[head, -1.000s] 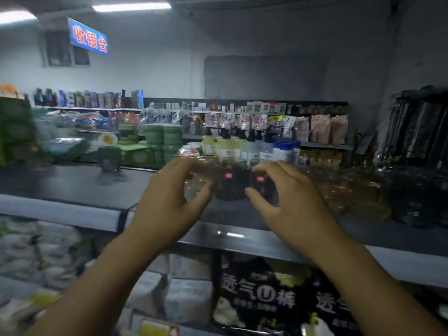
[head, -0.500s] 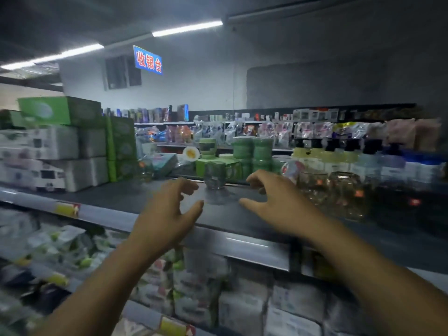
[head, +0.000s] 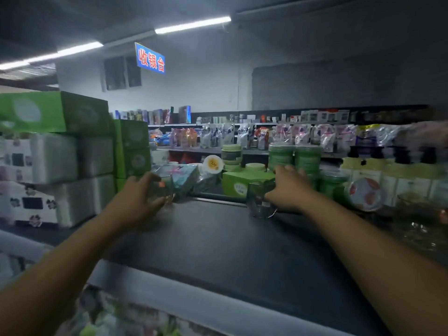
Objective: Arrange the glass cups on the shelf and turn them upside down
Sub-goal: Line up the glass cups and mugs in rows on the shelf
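Note:
Two clear glass cups stand at the back of the dark shelf (head: 218, 238). My left hand (head: 135, 197) grips the left glass cup (head: 161, 190), fingers curled round its side. My right hand (head: 288, 187) holds the right glass cup (head: 260, 200) from its right side, fingers over the rim. Motion blur hides which way up each cup is. More glass cups (head: 421, 219) crowd the shelf at the far right, blurred.
Stacked tissue packs (head: 55, 166) and green boxes (head: 132, 146) fill the shelf's left end. A green box (head: 238, 183), green jars (head: 293, 156) and pump bottles (head: 397, 173) line the back. The shelf's grey front rail (head: 194, 301) runs below my arms.
My view swung left along the shelf, away from the cluster of cups. Both hands, held open half a second ago, reached to the back of the shelf and each took hold of a cup.

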Motion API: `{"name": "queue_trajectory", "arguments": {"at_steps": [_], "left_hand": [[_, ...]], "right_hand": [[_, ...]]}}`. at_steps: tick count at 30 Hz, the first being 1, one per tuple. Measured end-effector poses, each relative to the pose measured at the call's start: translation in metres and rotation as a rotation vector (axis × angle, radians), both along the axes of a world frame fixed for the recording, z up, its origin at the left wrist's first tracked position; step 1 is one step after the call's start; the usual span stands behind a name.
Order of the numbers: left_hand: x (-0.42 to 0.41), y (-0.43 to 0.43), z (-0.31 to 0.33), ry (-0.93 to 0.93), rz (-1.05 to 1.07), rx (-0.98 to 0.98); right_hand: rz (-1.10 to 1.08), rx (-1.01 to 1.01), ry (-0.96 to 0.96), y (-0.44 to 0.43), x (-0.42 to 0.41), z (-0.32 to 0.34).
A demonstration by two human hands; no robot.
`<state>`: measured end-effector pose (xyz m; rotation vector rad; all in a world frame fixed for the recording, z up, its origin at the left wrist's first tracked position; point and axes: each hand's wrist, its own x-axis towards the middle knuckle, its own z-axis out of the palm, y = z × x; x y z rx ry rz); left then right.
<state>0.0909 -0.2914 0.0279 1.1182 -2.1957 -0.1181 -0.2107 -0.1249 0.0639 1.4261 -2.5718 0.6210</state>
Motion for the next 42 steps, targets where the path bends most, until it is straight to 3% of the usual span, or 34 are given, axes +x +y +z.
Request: {"name": "queue_trajectory", "arguments": {"at_steps": [8,17,28,31,34,42], "left_hand": [[-0.026,-0.129,-0.008,-0.006,-0.054,0.163],[-0.032,-0.141,-0.019,0.303,-0.264,0.255],[-0.049,-0.024,0.004,0.097,-0.711,0.581],[-0.058,0.022,0.012,0.117,-0.767,0.484],[-0.074,0.077,0.017,0.268,-0.878,0.475],[-0.150,0.266,0.008,0.702,-1.141,0.771]], "right_hand": [[-0.124,-0.275,-0.494,-0.005,-0.013,-0.018],[-0.199,-0.384,-0.995,-0.004,0.034,-0.023],[-0.294,-0.842,-1.081,0.066,0.068,-0.038],[-0.281,-0.959,-1.033,0.097,0.071,-0.039],[-0.235,-1.063,-1.014,0.144,0.077,-0.031],[-0.218,-1.230,-0.946,0.347,0.069,-0.015]]}}
